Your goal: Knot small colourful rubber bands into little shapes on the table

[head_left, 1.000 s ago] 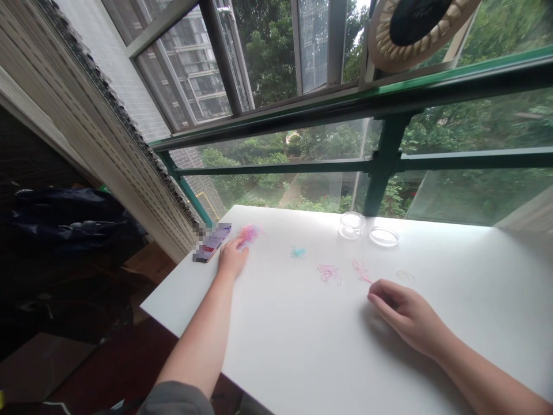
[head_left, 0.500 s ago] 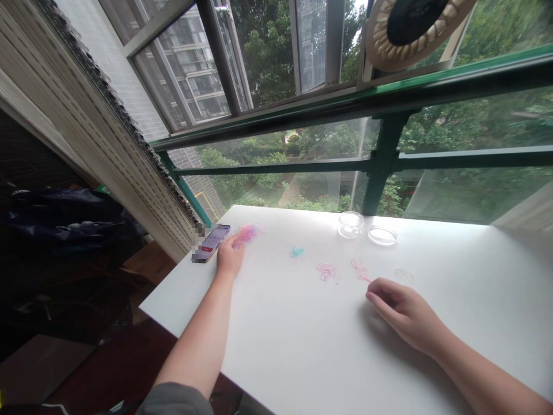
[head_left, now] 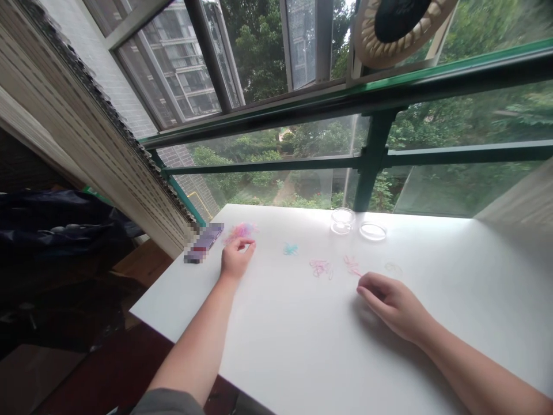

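My left hand (head_left: 237, 258) is just in front of a loose pile of multicoloured small rubber bands (head_left: 242, 231), thumb and fingertips pinched together. Anything between them is too small to make out. On the right, my right hand (head_left: 391, 302) hovers low over the table with its fingers curled and closed at the tips. A few pink bands (head_left: 351, 263) lie at its fingertips, one strand reaching up to them; whether it is gripped I cannot tell. Between the hands lie a turquoise group of bands (head_left: 290, 248) and a pinkish-purple group (head_left: 320, 268). Pale yellowish bands (head_left: 393, 267) lie behind my right hand.
A clear round container (head_left: 343, 221) and a shallow clear round dish or lid (head_left: 373, 231) stand near the back edge of the white table (head_left: 285, 334). A phone (head_left: 206, 241) lies at the left edge. Behind are a green railing (head_left: 259, 166) and windows.
My left hand has drawn slightly right and toward me from the multicoloured pile, its pinched fingertips now pointing right. My right hand keeps its pose. The view has shifted slightly.
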A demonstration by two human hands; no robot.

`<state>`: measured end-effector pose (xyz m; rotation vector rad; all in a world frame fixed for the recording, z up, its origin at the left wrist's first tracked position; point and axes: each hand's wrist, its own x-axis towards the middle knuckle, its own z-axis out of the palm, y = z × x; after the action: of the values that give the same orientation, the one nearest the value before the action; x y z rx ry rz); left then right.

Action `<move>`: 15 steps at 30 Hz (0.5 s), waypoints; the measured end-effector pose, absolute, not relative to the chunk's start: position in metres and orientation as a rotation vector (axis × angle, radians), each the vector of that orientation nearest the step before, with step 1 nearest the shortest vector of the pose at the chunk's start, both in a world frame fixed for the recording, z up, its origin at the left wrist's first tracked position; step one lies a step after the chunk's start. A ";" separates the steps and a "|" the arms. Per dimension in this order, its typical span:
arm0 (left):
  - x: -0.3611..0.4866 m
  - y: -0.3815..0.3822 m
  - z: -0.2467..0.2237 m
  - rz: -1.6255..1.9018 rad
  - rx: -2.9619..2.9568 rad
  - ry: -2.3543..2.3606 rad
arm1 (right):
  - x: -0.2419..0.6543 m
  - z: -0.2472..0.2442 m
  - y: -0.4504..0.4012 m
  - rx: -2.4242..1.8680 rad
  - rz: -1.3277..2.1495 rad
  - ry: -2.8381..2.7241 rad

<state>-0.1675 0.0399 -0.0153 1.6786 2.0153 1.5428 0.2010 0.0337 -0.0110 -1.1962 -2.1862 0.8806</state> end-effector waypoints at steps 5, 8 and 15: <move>-0.116 0.042 -0.006 1.364 1.889 1.780 | 0.199 -0.007 0.033 -1.169 0.888 -2.153; -0.076 0.047 0.004 1.262 1.977 1.592 | 0.197 -0.005 0.032 -1.160 0.909 -2.120; 0.000 0.048 0.005 1.182 2.009 1.235 | 0.195 -0.005 0.032 -1.094 0.913 -2.078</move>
<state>0.0001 0.0475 0.0050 2.0088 1.2353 1.1819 0.1952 0.0324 -0.0048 -1.0942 -2.0783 0.9134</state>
